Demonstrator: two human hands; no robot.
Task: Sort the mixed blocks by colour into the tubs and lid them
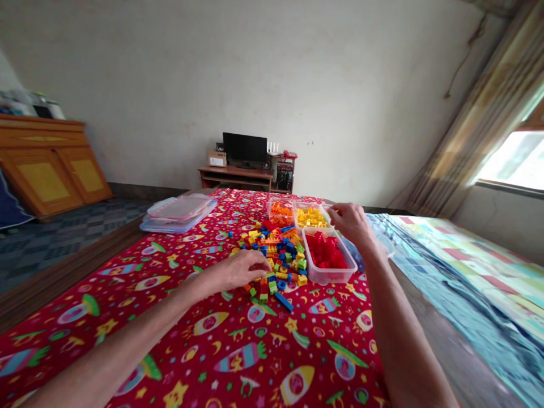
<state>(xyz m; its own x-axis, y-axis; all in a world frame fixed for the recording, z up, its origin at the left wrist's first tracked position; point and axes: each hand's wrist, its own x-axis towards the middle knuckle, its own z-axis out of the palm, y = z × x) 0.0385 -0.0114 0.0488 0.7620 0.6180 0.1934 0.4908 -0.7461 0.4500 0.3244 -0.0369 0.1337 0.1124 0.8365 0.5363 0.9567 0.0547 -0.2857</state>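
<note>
A pile of small plastic bricks (278, 249) in blue, yellow, orange, green and red lies on a red cloth with rocket prints (238, 351). My left hand (238, 269) rests palm down at the pile's near left edge, its fingers curled over some bricks. To the right stand clear tubs: one with red bricks (327, 252), one with yellow bricks (311, 217), one with orange bricks (280, 209). My right hand (352, 222) hovers over the far end of the red tub beside the yellow one, fingers pinched together; what they hold is hidden.
Clear tub lids (178, 212) are stacked at the far left of the cloth. A patterned blue and green cover (459, 272) lies to the right. A low desk with a monitor (245, 150) stands by the far wall, a wooden cabinet (46, 164) at the left.
</note>
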